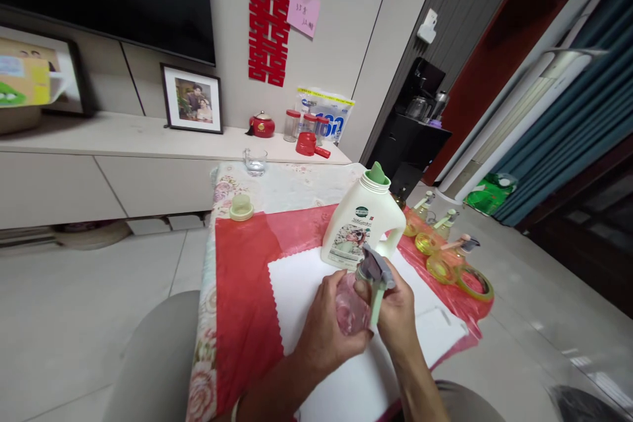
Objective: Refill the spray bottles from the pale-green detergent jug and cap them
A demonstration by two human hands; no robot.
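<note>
Desk (205, 343) beneath; left hand (324, 323) grips pink bottle (350, 313), right hand (400, 306) grips its spray head (374, 268). Possible spill if bottle tilts with head loose.

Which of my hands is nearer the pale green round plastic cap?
Left. Your left hand, around the clear pink spray bottle, sits right of the cap and closer to you; your right hand, at its gray plastic spray head, is farther right.
</note>
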